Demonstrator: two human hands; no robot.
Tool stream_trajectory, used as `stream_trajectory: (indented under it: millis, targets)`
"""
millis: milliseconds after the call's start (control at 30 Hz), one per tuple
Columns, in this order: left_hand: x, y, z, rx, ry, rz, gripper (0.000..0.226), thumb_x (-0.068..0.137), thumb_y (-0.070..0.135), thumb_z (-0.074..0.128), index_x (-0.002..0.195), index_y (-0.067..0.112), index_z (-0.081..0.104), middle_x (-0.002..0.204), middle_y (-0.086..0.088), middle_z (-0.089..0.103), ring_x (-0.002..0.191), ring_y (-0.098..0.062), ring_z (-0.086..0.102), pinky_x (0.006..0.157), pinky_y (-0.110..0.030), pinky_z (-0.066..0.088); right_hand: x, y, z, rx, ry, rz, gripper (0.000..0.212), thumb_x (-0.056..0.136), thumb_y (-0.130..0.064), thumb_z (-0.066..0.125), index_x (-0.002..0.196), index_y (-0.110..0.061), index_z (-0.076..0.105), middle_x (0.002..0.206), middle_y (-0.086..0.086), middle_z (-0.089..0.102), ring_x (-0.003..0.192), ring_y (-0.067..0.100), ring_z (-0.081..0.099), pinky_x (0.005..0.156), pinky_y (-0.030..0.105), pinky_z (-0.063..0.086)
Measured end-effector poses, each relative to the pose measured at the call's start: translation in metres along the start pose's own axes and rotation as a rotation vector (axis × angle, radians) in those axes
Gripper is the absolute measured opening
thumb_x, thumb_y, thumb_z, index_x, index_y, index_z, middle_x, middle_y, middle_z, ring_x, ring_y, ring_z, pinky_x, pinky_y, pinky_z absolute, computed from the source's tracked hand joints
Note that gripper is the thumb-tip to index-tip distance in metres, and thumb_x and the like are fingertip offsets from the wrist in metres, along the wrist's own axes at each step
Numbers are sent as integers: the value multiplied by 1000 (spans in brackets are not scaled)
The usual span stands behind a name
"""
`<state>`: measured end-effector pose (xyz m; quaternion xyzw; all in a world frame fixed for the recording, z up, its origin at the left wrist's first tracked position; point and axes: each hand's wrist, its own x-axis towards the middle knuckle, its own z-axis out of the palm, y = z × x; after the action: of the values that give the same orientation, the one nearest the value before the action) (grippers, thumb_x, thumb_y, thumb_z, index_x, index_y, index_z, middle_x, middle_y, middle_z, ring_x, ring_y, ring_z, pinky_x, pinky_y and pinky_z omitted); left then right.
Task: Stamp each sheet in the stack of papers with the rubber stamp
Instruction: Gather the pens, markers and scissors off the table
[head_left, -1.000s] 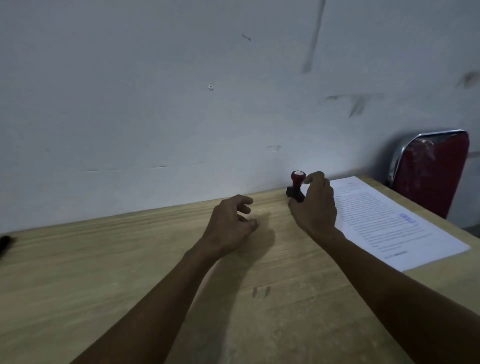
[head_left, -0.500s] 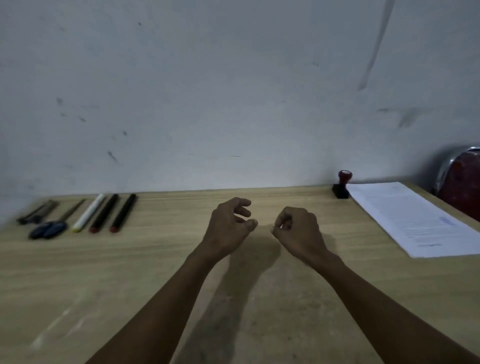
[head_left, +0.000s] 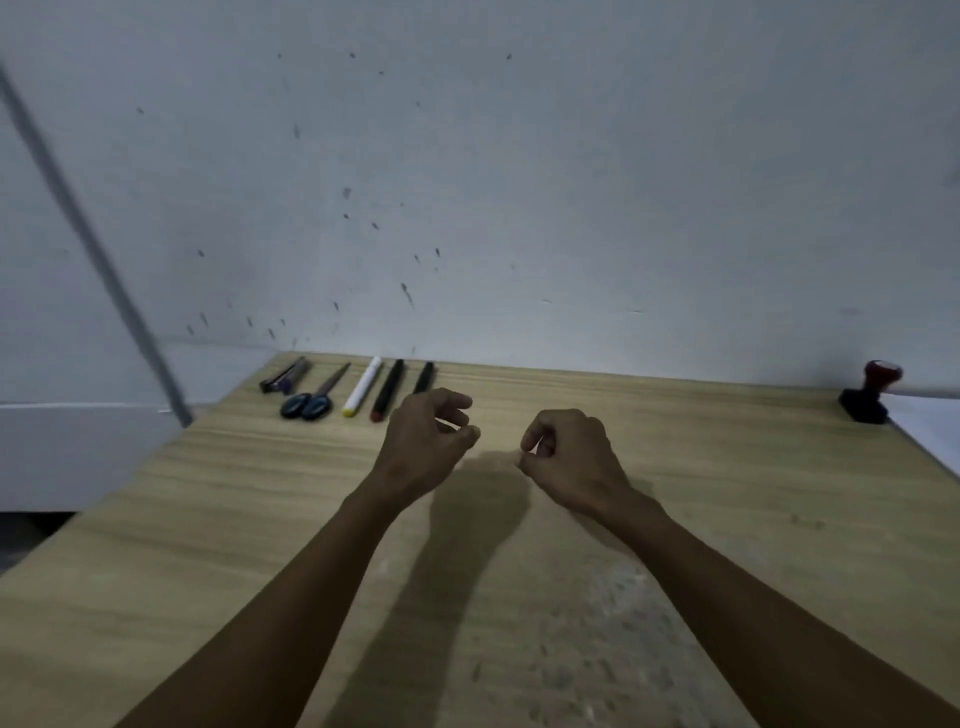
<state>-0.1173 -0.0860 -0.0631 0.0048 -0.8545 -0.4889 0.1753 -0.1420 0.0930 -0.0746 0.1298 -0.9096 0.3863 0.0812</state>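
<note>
The rubber stamp (head_left: 871, 396), with a red knob and a black base, stands upright at the far right of the wooden table (head_left: 701, 467), close to the wall. Just right of it, a corner of the white paper stack (head_left: 932, 434) shows at the frame's edge; the rest is cut off. My left hand (head_left: 426, 441) hovers over the middle of the table with loosely curled fingers and holds nothing. Beside it, my right hand (head_left: 569, 457) has its fingers curled in towards the thumb and is also empty, far from the stamp.
Along the back left lie a dark tool (head_left: 283, 376), scissors (head_left: 311, 400) with dark handles, a white marker (head_left: 362, 387) and two dark markers (head_left: 387, 391). The table's left edge drops off beyond them. A grey wall (head_left: 519, 182) backs the table.
My right hand has let go of the stamp and drawn back to the table's middle. The view swung left, bringing the pens and scissors in and pushing the papers to the edge.
</note>
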Motion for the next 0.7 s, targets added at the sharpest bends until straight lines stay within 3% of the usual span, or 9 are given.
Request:
stream_trajectory:
  millis: [267,467,533,700]
  targets:
    - [43,-49,-45,292,215,-26,19,78,8,69,96,3,74,94,-11,73,89,-23,68,81,-32,55,43,-37,59,-9,-80,-23,10,72,-23,74,77,-24,66,77,-2,65,72,14,63,68,33,55]
    - [81,-72,-59,525,219,-83,16,82,10,62,86,4,76,90,-16,71,86,-31,66,68,-35,53,87,-55,98,-65,-63,42,4,75,-21,67,78,-22,66,83,-3,63,77,18,62,62,28,49]
    - [94,-77,-57,625,185,-116,21,83,14,60,94,6,74,96,-16,69,89,-31,64,68,-36,53,101,-61,109,-85,-68,55,4,77,-23,66,81,-22,64,84,-4,61,78,20,60,58,27,42]
    - [123,-89,-46,782,75,-232,34,84,27,61,112,9,57,114,-16,59,103,-34,59,74,-38,45,136,-70,132,-162,-117,149,20,84,-33,64,93,-19,53,97,2,54,88,27,57,67,33,40]
